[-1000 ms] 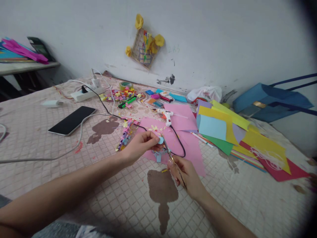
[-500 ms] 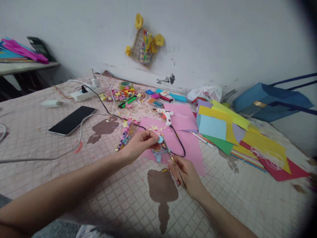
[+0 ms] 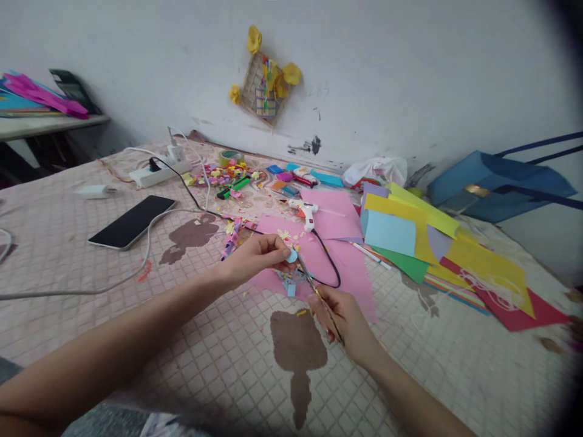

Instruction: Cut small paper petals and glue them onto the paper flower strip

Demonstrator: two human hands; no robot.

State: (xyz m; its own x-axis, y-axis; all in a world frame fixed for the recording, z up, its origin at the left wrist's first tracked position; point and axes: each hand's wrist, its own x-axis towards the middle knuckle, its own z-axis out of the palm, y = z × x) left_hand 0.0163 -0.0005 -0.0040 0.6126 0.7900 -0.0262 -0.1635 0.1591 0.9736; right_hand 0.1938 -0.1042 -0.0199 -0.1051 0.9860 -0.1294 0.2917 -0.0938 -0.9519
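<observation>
Between the thumb and fingers of my left hand (image 3: pixel 268 254) is a small light-blue paper piece (image 3: pixel 291 257) with a rounded edge. My right hand (image 3: pixel 339 318) is closed around a slim pointed tool (image 3: pixel 314 288), greyish toward the tip, with a gold glint midway and a dark rear end. Its tip points at the blue paper piece; whether they touch I cannot tell. Below both hands lie light-blue paper scraps (image 3: pixel 290 287) on a pink paper sheet (image 3: pixel 362 291). Just beyond, a white glue gun (image 3: pixel 308 215) rests on the pink paper, its black cord curving behind the tool.
Left on the cloth-covered table are a phone (image 3: pixel 132 221), a charger (image 3: pixel 95 191) and a power strip (image 3: pixel 159 175) with cables. Small paper flowers (image 3: pixel 232 175) and a green cutter (image 3: pixel 233 187) lie at the back. Coloured paper sheets (image 3: pixel 392 233) and a blue bag (image 3: pixel 496 185) occupy the right.
My left hand has shifted slightly left and up with the blue paper piece. The tool's tip has followed a little leftward, while my right hand is nearly still.
</observation>
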